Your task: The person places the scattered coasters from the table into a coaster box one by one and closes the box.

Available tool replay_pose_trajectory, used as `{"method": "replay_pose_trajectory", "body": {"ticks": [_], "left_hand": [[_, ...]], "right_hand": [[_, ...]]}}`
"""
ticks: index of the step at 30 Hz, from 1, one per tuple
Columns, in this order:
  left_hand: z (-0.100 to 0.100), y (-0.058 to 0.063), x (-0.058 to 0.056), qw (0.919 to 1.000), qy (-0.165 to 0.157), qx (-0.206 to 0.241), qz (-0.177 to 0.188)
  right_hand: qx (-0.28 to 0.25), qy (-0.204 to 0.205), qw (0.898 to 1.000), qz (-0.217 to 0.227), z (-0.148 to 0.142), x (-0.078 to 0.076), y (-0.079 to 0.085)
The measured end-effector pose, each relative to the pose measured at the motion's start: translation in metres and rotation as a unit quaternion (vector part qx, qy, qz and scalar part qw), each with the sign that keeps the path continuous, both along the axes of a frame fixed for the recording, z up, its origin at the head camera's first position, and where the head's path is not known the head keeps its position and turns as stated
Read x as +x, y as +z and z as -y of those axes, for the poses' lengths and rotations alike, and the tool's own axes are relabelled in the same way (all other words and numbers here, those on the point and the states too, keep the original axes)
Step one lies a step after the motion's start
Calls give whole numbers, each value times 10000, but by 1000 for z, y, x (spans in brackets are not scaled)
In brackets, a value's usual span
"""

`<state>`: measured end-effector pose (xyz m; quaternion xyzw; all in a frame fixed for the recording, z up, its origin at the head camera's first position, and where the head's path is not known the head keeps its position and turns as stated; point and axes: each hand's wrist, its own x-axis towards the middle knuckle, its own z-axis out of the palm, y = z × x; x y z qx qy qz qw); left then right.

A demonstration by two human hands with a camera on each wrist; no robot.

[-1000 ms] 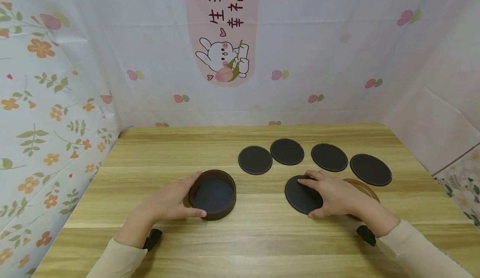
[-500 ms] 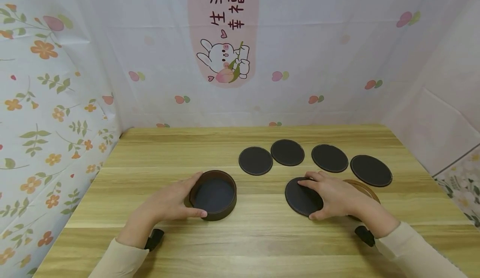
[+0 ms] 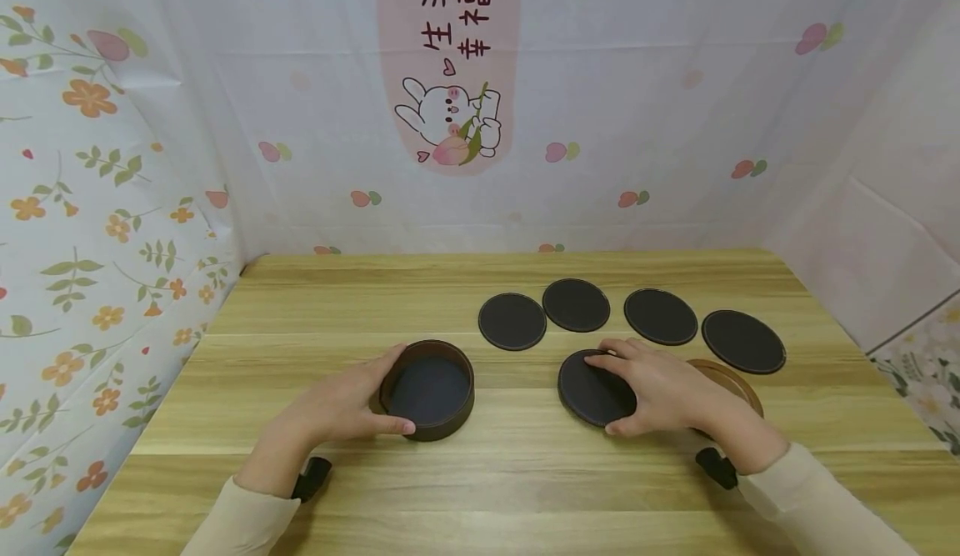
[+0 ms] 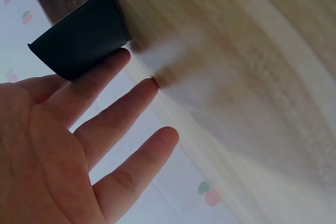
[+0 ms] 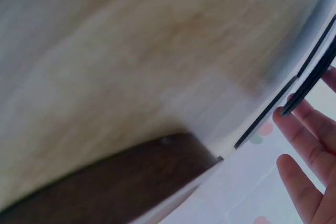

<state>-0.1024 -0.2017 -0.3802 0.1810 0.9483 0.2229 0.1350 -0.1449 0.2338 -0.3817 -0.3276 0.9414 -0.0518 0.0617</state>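
My left hand (image 3: 337,402) holds a round dark leather-look coaster holder (image 3: 444,429) on the table, thumb at the near side and fingers round the far left. It has brown inner walls and a dark floor. In the left wrist view the fingers touch the dark outer wall (image 4: 84,38). My right hand (image 3: 663,389) pinches a round black coaster (image 3: 592,389) with stitched edging, thumb at its near edge and fingers at the far edge. In the right wrist view that coaster (image 5: 311,85) is edge-on, raised over the table. The hand covers its right part.
Several black coasters (image 3: 512,321) lie in an arc behind the hands. A brown-rimmed round piece (image 3: 733,381) lies partly hidden under the right wrist. The wooden table (image 3: 480,489) ends at a printed cloth backdrop (image 3: 637,106), with patterned cloth (image 3: 135,247) along the left.
My right hand has shifted slightly left with the black coaster, whose edge now shows more thickness. The left hand and the coaster holder stay in place.
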Motion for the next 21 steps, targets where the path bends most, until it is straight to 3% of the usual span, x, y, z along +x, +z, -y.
{"method": "replay_pose_trajectory", "body": {"ticks": [12,21], "left_hand": [[0,2,1,9998,8,152,106],[0,2,1,9996,-6,272,119]], "right_hand": [[-172,168,9996,-140,22,-4,1],[-373,349,9986,139,42,-8,6]]}}
